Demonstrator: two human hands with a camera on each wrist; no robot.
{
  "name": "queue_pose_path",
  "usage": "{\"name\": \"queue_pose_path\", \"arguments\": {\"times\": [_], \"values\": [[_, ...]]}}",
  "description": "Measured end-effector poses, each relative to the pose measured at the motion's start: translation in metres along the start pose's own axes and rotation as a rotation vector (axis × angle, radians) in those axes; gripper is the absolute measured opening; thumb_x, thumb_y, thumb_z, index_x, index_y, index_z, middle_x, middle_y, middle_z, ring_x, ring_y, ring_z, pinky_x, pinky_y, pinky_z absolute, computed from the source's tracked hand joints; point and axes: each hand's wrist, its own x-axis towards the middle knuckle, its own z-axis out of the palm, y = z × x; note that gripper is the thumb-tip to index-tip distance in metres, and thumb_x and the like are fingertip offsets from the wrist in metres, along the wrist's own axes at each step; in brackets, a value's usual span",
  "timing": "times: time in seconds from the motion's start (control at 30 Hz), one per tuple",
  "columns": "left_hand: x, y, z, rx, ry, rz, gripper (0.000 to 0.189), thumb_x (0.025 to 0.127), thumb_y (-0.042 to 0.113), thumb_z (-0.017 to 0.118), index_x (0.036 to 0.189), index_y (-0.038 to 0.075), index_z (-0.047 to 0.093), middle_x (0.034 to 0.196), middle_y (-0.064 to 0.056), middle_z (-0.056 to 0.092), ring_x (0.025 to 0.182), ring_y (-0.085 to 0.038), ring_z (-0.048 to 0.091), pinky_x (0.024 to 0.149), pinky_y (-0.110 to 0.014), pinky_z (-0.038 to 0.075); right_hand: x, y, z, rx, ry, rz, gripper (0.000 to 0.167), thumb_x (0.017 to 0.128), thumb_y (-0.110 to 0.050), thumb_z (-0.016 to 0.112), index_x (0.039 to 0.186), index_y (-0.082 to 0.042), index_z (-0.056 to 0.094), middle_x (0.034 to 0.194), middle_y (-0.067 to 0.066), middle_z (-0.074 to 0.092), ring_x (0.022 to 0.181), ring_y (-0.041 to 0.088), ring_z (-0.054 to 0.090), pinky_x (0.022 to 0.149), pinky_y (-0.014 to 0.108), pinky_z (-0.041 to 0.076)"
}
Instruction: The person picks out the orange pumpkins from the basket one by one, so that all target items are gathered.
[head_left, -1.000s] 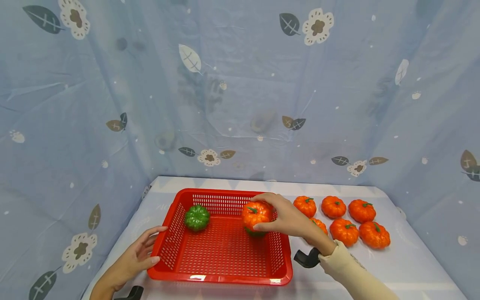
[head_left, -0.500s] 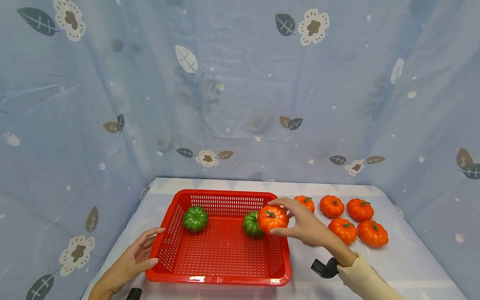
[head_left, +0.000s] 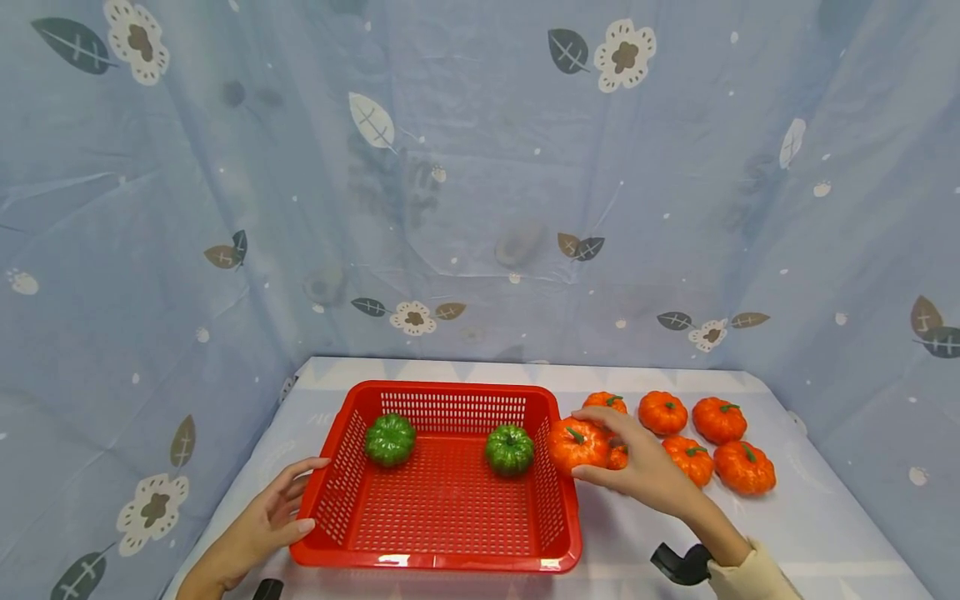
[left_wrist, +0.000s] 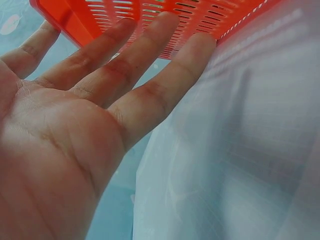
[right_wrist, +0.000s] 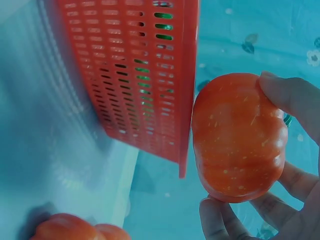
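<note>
My right hand (head_left: 637, 462) pinches an orange toy pumpkin (head_left: 577, 445) between thumb and fingers, at the right rim of the red plastic basket (head_left: 435, 561). From the right wrist view, the held pumpkin (right_wrist: 240, 137) is beside the basket's outer wall (right_wrist: 130, 65), raised above the table. Inside the basket lie two green pumpkins, one (head_left: 390, 439) at the left and one (head_left: 510, 450) at the right. My left hand (head_left: 258, 521) is at the basket's left side; its fingers (left_wrist: 145, 97) are extended, tips against the slotted wall in the left wrist view.
Several orange pumpkins (head_left: 718, 420) stand on the white table (head_left: 810, 533) to the right of the basket, partly behind my right hand. A blue patterned curtain (head_left: 480, 183) encloses the back and sides. Black wrist-camera parts (head_left: 682, 564) show by the right wrist.
My right hand has carried the orange pumpkin rightward from above the right green pumpkin to the basket's right rim. That green pumpkin is now uncovered. The left hand has stayed at the basket.
</note>
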Motion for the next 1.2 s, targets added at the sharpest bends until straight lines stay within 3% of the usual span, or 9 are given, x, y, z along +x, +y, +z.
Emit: {"name": "queue_pose_path", "arguments": {"times": [0.1, 0.33, 0.6, 0.7, 0.93, 1.2], "values": [[0.000, 0.000, 0.000, -0.006, -0.008, 0.010, 0.072, 0.095, 0.010, 0.067, 0.157, 0.015, 0.030, 0.157, -0.030, 0.031, 0.121, -0.020, 0.061, 0.088, -0.047, 0.059, -0.008, 0.005, -0.003, 0.000, 0.019, 0.026, 0.071, 0.078, -0.050, 0.087, 0.141, -0.033, 0.057, 0.143, -0.007, 0.055, 0.121, 0.023, 0.055, 0.092, 0.049, 0.052], [0.000, -0.001, -0.002, -0.015, -0.021, 0.021, 0.071, 0.096, 0.008, 0.065, 0.157, 0.014, 0.029, 0.155, -0.032, 0.032, 0.121, -0.023, 0.060, 0.088, -0.047, 0.060, -0.026, 0.015, -0.010, -0.051, 0.051, 0.126, 0.071, 0.078, -0.054, 0.086, 0.139, -0.031, 0.058, 0.139, -0.002, 0.056, 0.113, 0.024, 0.057, 0.085, 0.043, 0.053], [0.000, -0.002, -0.002, -0.014, -0.016, 0.011, 0.071, 0.096, 0.008, 0.066, 0.157, 0.015, 0.030, 0.156, -0.030, 0.032, 0.121, -0.021, 0.060, 0.089, -0.046, 0.060, -0.047, 0.028, -0.013, -0.043, 0.063, 0.202, 0.071, 0.079, -0.053, 0.085, 0.139, -0.028, 0.059, 0.141, 0.000, 0.058, 0.122, 0.027, 0.056, 0.094, 0.053, 0.053], [0.000, -0.001, -0.002, -0.011, -0.015, 0.006, 0.072, 0.096, 0.009, 0.066, 0.157, 0.015, 0.029, 0.156, -0.030, 0.032, 0.121, -0.019, 0.060, 0.089, -0.045, 0.059, -0.054, 0.033, -0.013, -0.036, 0.059, 0.236, 0.073, 0.079, -0.052, 0.086, 0.142, -0.026, 0.058, 0.141, 0.000, 0.059, 0.123, 0.025, 0.056, 0.095, 0.048, 0.052], [0.001, 0.003, 0.000, 0.014, -0.007, 0.011, 0.072, 0.095, 0.009, 0.068, 0.157, 0.014, 0.030, 0.156, -0.029, 0.032, 0.120, -0.016, 0.060, 0.089, -0.043, 0.060, -0.070, 0.044, -0.013, -0.058, 0.061, 0.346, 0.075, 0.079, -0.048, 0.087, 0.142, -0.021, 0.058, 0.140, 0.009, 0.058, 0.108, 0.023, 0.058, 0.084, 0.034, 0.055], [0.000, 0.003, 0.000, 0.012, -0.009, 0.019, 0.072, 0.095, 0.006, 0.067, 0.156, 0.013, 0.030, 0.156, -0.030, 0.031, 0.119, -0.012, 0.060, 0.089, -0.043, 0.060, -0.089, 0.063, -0.008, -0.076, 0.067, 0.389, 0.077, 0.079, -0.047, 0.087, 0.142, -0.017, 0.057, 0.144, 0.013, 0.056, 0.116, 0.028, 0.059, 0.083, 0.026, 0.056]]}}
